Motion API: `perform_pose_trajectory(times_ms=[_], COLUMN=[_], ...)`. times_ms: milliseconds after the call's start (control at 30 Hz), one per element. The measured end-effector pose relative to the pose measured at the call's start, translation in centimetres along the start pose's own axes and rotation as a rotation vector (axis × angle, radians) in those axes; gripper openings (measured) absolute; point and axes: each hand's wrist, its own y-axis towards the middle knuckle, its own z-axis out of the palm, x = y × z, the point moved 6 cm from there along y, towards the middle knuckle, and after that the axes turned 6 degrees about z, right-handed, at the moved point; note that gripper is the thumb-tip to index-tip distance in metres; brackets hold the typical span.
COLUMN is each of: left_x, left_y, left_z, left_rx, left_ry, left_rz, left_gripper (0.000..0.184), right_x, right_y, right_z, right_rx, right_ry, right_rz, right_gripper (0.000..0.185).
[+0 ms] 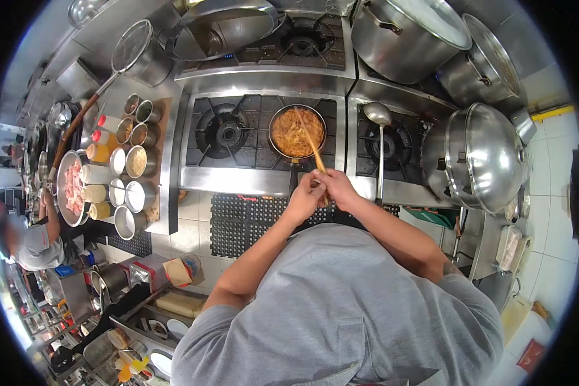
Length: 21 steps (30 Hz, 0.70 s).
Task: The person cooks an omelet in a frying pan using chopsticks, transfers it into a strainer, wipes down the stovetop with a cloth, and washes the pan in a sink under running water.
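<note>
A round pan [271,143] filled with browned, chunky food [294,136] sits on the middle burner of the stove. A light wooden utensil [313,147] slants from the food down to my hands. My right hand [338,188] is closed around its lower part. Close against it, my left hand [307,196] has its fingers curled near the utensil's end and the pan handle; what it holds, if anything, is hidden. The dark pan handle [294,175] points toward me, just above my left hand.
Left of the stove stand several metal containers [130,222], sauce bottles [98,152] and a bowl of raw meat [74,188]. A ladle [381,151] lies across the right burner. Large pots [402,38] and a domed steel vessel [489,157] stand right. Another person [38,244] works far left.
</note>
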Motion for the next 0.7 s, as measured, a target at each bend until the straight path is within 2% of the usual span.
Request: perform_pose_trajectory(times_ms=[67,167,200,233,300,367,433,567,700], left_x=[-0.8,-0.3,-0.8,0.1,2.7,0.5,-1.4,-5.3,-3.9], left_y=[0.3,0.8,0.6,1.1,2.9,3.0,1.9,1.4,4.0], left_z=[-0.4,-1.2,-1.0,-2.1,-5.9,-10.8,-13.7,-12.7,-12.0], left_rx=[-0.048,0.027,0.041,0.013,-0.046,-0.276,-0.298,-0.154,-0.026], left_ry=[0.112,-0.015,-0.171,-0.026,0.271,0.937,0.991,1.16,1.329], left_rz=[0.03,-0.075,-0.093,-0.124,-0.174,0.141,0.057,0.028,0.056], left_gripper=[0.027,0.02,0.018,0.02,0.024,0.029,0.03,0.031,0.026], right_x=[0.6,1.4,1.3,1.4,1.0,0.7,5.2,7.5,8.0], right_y=[0.3,0.5,0.5,0.6,2.1,4.0,0.8,1.1,2.4], right_z=[1.4,2.0,2.1,2.3,-0.3,-4.5,-6.2,-7.3,-6.6], right_rx=[0.001,-0.004,-0.004,-0.002,-0.14,-0.293,-0.574,-0.546,-0.592], right_ry=[-0.049,-0.121,-0.142,-0.164,-0.298,-0.35,-1.028,-1.339,-1.486], right_rz=[-0.047,-0.081,-0.069,-0.059,-0.179,-0.311,-0.429,-0.411,-0.399], right_gripper=[0.027,0.029,0.03,0.032,0.031,0.033,0.031,0.027,0.024])
